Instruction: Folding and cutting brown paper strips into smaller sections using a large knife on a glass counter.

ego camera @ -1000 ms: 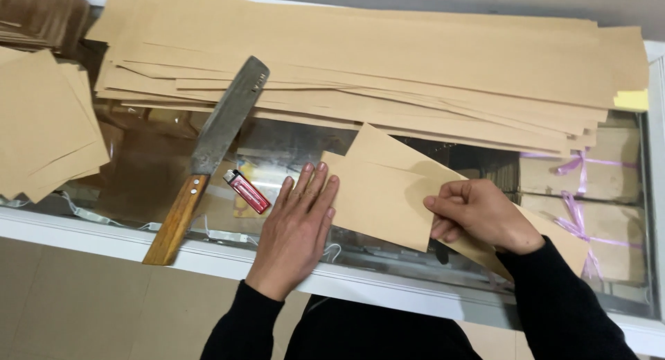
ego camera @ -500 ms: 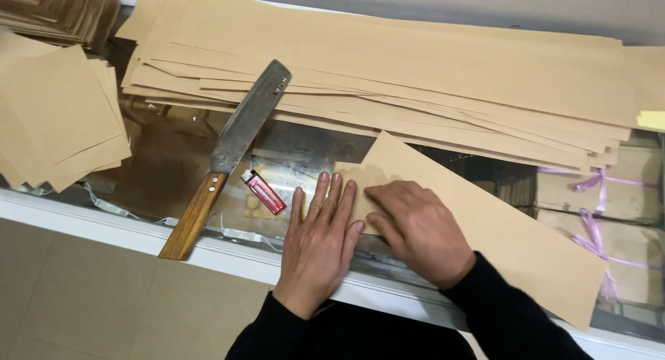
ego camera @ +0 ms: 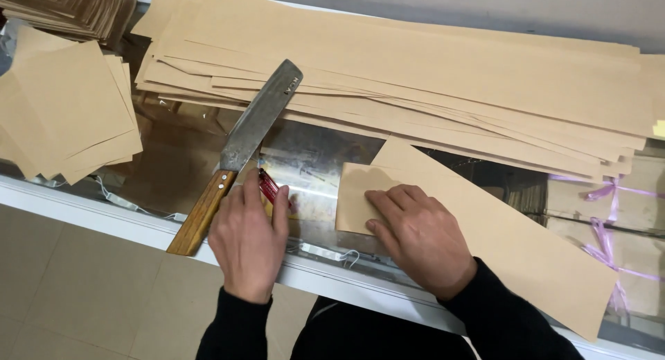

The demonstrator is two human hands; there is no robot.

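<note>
My right hand [ego camera: 415, 239] lies flat on the folded near end of a long brown paper strip [ego camera: 512, 228], pressing it onto the glass counter top [ego camera: 312, 166]. My left hand [ego camera: 249, 239] rests palm down to the left of the strip, fingers together, covering part of a red lighter [ego camera: 269, 187]. It lies right beside the wooden handle [ego camera: 201, 213] of a large cleaver whose steel blade [ego camera: 262, 117] points away to the upper right. Neither hand grips anything.
A wide stack of long brown paper sheets [ego camera: 415, 62] fills the back of the counter. Cut square pieces [ego camera: 66, 110] lie at the left, with another pile [ego camera: 69, 10] behind. Boxes tied with purple ribbon [ego camera: 609, 200] show under the glass at the right. White counter frame [ego camera: 125, 218] runs along the near edge.
The strip has been folded over and flattened. My left hand slid left off the paper to the lighter and cleaver handle, while my right hand moved onto the fold.
</note>
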